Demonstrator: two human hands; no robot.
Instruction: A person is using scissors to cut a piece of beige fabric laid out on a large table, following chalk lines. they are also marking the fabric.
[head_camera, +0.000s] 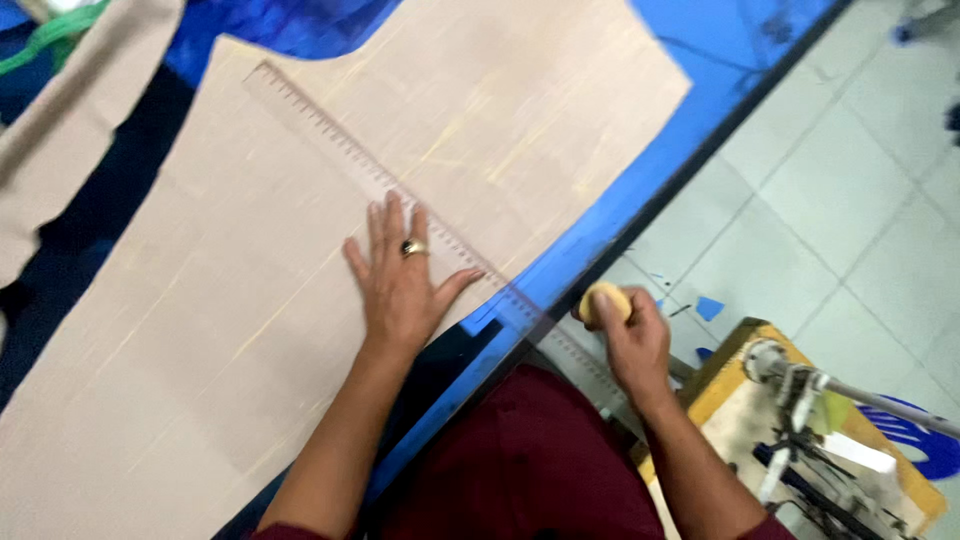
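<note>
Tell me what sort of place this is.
Likely a tailoring or garment workshop: a beige fabric panel lies on a blue table, the left hand presses a clear ruler on it, and the right hand holds yellow chalk.

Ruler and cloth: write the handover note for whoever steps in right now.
Left hand: flat, fingers spread, pressing the clear ruler onto the beige fabric piece.
Right hand: closed round a yellowish chalk block, off the blue table edge, beside the ruler's near end.
Done: ruler laid diagonally across the fabric; faint yellow lines already show.
Left: no fresh line is visible along the ruler's edge.
</note>
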